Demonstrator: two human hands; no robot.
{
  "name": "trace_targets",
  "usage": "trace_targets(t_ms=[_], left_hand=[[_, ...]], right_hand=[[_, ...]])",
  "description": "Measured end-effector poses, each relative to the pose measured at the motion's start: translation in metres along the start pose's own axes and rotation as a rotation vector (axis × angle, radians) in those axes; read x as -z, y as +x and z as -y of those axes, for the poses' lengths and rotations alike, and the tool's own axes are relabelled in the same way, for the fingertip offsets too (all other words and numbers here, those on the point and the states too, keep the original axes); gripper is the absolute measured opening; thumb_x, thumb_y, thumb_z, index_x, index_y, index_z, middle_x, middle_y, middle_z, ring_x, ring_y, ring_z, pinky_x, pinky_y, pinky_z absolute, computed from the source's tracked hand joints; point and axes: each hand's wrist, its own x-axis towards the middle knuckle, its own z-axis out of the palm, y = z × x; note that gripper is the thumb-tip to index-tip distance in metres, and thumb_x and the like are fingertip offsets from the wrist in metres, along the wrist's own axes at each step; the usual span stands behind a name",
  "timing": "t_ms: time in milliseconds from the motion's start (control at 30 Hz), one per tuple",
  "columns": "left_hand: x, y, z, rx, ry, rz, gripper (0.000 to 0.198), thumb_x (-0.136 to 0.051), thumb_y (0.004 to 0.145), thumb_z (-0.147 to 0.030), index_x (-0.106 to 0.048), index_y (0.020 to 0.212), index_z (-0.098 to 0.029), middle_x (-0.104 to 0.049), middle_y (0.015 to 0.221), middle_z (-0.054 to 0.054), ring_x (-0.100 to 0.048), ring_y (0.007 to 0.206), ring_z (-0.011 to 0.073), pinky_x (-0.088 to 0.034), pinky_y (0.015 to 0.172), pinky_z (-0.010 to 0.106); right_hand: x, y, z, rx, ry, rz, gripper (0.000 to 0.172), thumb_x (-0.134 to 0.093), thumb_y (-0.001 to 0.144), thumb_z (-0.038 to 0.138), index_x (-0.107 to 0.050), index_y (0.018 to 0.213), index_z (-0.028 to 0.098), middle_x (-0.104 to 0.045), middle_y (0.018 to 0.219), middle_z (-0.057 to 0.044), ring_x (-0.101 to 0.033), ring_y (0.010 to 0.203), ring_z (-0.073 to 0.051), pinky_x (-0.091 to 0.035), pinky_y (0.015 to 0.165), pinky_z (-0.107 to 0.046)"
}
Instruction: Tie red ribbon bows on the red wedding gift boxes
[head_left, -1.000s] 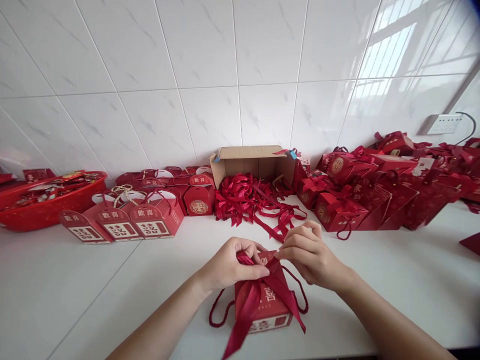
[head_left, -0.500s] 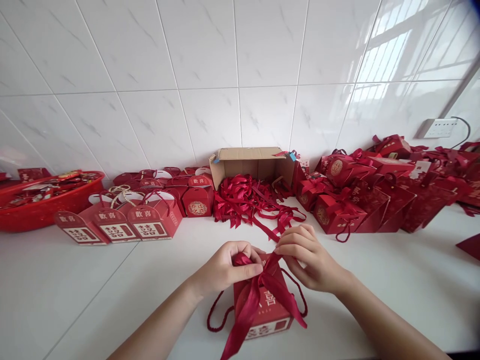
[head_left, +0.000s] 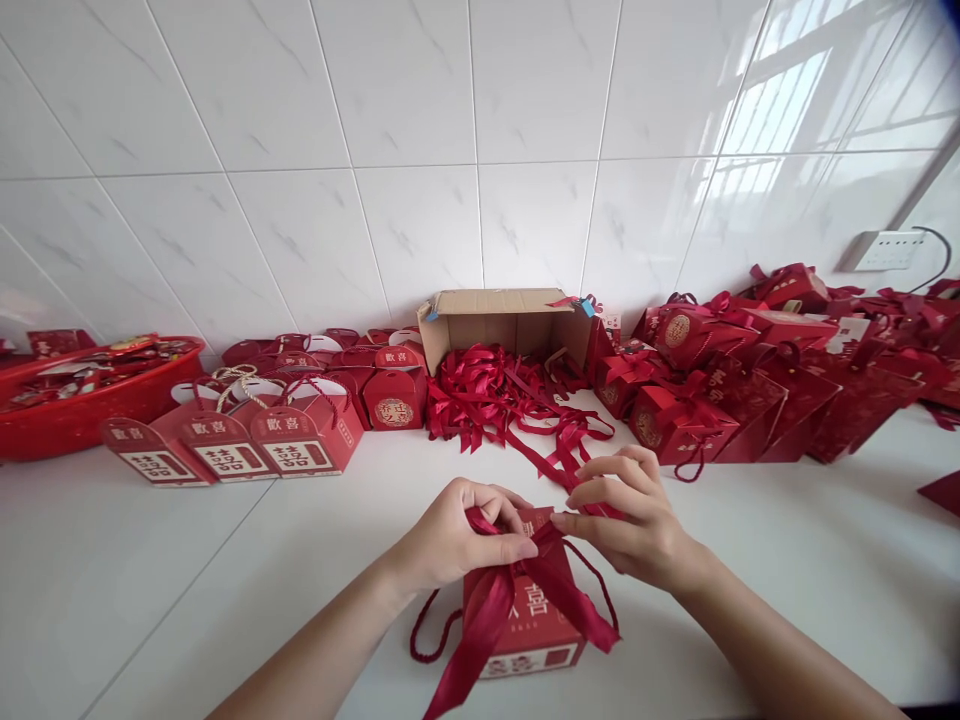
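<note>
Ahead, against the tiled wall, an open cardboard box (head_left: 510,320) lies on its side with a heap of loose ribbons (head_left: 495,400) spilling from it toward me. Left of it stand rows of gift boxes (head_left: 225,450) and a red basket (head_left: 75,410); to the right, tied boxes (head_left: 720,390) are piled. Nothing lies between my hands and these on the white counter (head_left: 150,580).

Both forearms come in from the near edge and meet over one red gift box (head_left: 529,625), which sits just before me, its cord handle (head_left: 427,640) trailing left. My left hand (head_left: 450,535) is curled, thumb and fingers pinched tight on the ribbon (head_left: 487,620) at the box top. My right hand (head_left: 630,525) pinches the same ribbon from the other side, its other fingers loosely bent above.
</note>
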Motion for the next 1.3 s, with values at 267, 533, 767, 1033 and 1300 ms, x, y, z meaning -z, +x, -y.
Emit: trace_targets(t_ms=[267,533,767,1033,1300], left_hand=[[0.003,0.001,-0.001,0.025,-0.004,0.029,0.049,-0.080,0.061,-0.023,-0.031,0.051,-0.020,-0.062,0.058,0.002,-0.061,0.104,0.0281,-0.046,0.083,0.035],[0.002,0.001,-0.006,0.034,-0.108,0.037,0.045,-0.078,0.061,-0.019,-0.034,0.054,-0.019,-0.065,0.068,0.002,-0.062,0.099,0.0264,-0.047,0.081,0.035],[0.009,-0.002,-0.009,0.031,-0.125,0.077,0.035,-0.070,0.074,-0.026,-0.041,0.057,-0.017,-0.069,0.094,0.008,-0.062,0.090,0.0203,-0.044,0.083,0.033],[0.011,-0.005,-0.012,0.010,-0.104,-0.012,0.039,-0.060,0.083,-0.037,-0.046,0.054,-0.015,-0.067,0.097,0.005,-0.060,0.087,0.0177,-0.042,0.079,0.029],[0.006,-0.011,-0.013,-0.018,0.090,-0.038,0.011,-0.067,0.075,-0.024,-0.061,0.072,-0.016,-0.069,0.091,0.006,-0.062,0.085,0.0190,-0.046,0.077,0.030]], right_hand=[[0.005,0.001,-0.002,0.025,-0.096,-0.025,0.017,-0.057,0.087,0.015,-0.067,0.084,0.028,-0.066,0.075,0.002,-0.055,0.088,-0.017,-0.028,0.081,-0.040],[0.003,0.002,0.004,-0.010,-0.079,0.031,0.020,-0.056,0.083,0.006,-0.061,0.089,0.024,-0.067,0.081,0.000,-0.055,0.087,-0.018,-0.034,0.080,-0.039],[0.003,0.012,0.010,-0.151,0.395,0.116,0.030,-0.044,0.075,0.012,-0.053,0.104,0.018,-0.059,0.094,-0.009,-0.052,0.091,-0.024,-0.044,0.076,-0.042],[0.014,0.043,0.025,-0.423,0.460,0.293,0.013,-0.055,0.087,0.027,-0.065,0.090,0.020,-0.059,0.096,-0.008,-0.054,0.087,-0.020,-0.045,0.077,-0.037],[0.017,0.055,0.025,-0.571,0.525,0.676,0.010,-0.057,0.086,0.027,-0.063,0.085,0.019,-0.062,0.073,0.000,-0.051,0.062,-0.011,-0.039,0.056,-0.023]])
